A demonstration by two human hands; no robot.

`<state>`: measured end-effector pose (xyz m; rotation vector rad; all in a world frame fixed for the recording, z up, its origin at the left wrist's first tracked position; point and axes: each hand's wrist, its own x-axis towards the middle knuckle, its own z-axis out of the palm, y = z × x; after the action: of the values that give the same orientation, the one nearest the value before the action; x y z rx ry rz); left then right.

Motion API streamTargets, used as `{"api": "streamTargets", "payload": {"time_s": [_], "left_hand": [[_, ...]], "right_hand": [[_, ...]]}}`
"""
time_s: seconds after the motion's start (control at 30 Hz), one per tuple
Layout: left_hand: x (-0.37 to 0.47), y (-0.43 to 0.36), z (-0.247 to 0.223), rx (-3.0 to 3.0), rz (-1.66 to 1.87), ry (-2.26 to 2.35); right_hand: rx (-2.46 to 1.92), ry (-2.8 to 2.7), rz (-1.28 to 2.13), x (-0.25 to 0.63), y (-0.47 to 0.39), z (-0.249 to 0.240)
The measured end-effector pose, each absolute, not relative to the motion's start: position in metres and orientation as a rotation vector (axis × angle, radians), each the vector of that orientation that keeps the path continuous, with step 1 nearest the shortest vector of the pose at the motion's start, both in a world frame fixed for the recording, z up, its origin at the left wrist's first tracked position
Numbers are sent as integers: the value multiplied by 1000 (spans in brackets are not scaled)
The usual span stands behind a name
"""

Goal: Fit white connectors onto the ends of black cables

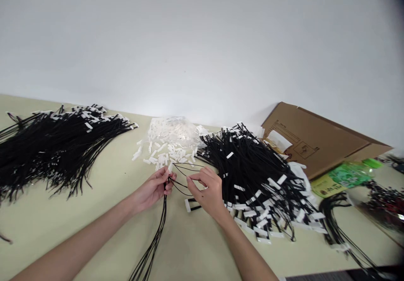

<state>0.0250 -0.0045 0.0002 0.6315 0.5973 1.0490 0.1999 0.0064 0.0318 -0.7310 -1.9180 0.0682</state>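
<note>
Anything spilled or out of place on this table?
Two mild oddities. White connectors lie loose in front of the clear plastic bag, possibly spilled, possibly laid out on purpose. A green bottle lies on its side by the cardboard, looking stray beside cables. No damage visible.

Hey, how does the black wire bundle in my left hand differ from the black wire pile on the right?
The black wire bundle has few strands; the black wire pile is a thick heap. Your left hand grips the bundle, while the pile lies on the table. White connectors dot the pile; the bundle shows one, at its top. Both have black wires.
</note>
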Motion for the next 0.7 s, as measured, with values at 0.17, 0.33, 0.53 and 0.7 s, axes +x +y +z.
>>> {"api": "streamTargets", "payload": {"time_s": [0.17,0.33,0.53,0.7], "left_hand": [[25,-4,1,632,1054,591],[25,-5,2,656,1045,605],[25,-5,3,683,1040,617],[25,-5,1,707,1037,626]], "right_hand": [[-718,-1906,56,199,6,32],[-720,-1895,60,199,8,32],[-746,-1870,87,198,7,32],[-763,-1857,124,197,6,30]]}}
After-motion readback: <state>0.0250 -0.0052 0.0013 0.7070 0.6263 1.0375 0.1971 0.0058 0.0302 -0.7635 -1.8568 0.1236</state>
